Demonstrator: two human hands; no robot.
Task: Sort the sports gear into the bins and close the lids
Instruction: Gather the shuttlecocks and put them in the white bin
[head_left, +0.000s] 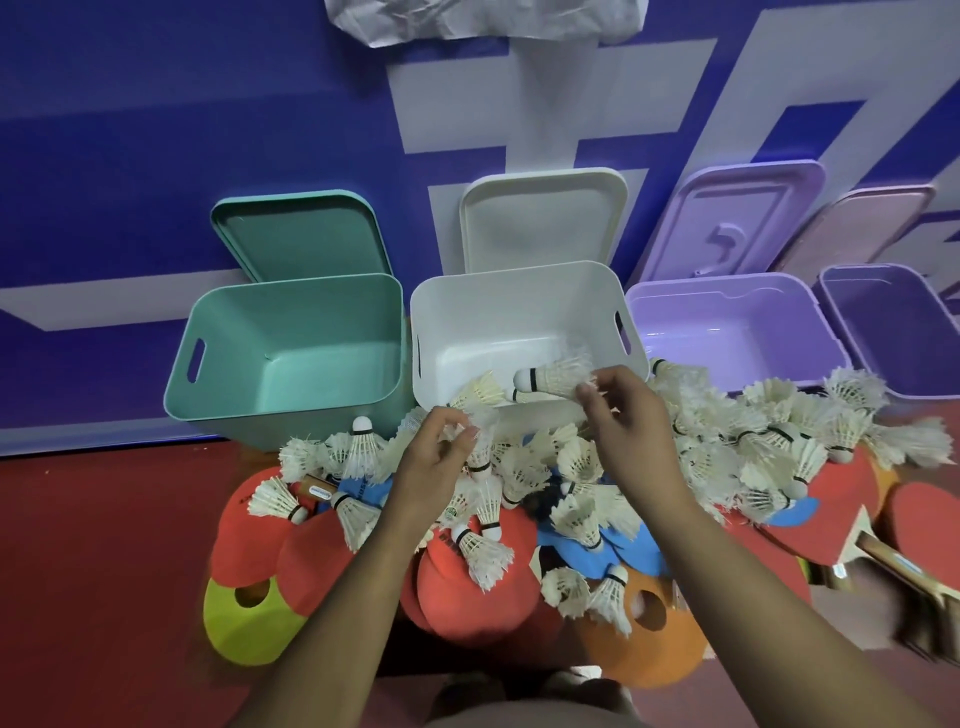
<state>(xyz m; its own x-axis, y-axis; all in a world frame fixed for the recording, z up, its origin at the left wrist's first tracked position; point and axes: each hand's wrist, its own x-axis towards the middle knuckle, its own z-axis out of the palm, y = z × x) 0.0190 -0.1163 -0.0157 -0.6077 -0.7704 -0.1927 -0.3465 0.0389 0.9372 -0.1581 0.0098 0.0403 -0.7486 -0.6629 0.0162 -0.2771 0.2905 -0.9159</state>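
**Red floor (104, 571), blue wall (156, 130): both hands at the white bin (514, 306)**

The red floor meets a blue wall painted with large white shapes, and a row of open bins stands against it. The white bin is second from the left in that row, its white lid (543, 218) propped on the wall behind it. Touching the white bin's left side is the teal bin (291, 322), bare inside, with the teal lid (296, 239) leaning behind. Just right of the white bin sits the lilac bin (727, 317), with the lilac lid (748, 218) upright behind it. Further right are a purple bin (893, 322) and a pinkish lid (872, 228), both cut by the frame edge.

The right hand (628, 421) is at the white bin's near rim. Its thumb and fingertips pinch the feather skirt of a shuttlecock (550, 382), which lies on its side above that rim, cork pointing left. The left hand (436, 457) is just in front of the white bin's near-left corner. Its fingers are curled on the feathers of a second shuttlecock (480, 452), which hangs cork down.

In front of the white bin a heap of shuttlecocks (753, 441) spreads over the floor and along the lilac bin's front. Under the heap lie red paddles (467, 582) and blue paddles (613, 551). Farthest from the white bin, nearest the person, sit a yellow cone (244, 629) and an orange cone (660, 649), each with a round hole.
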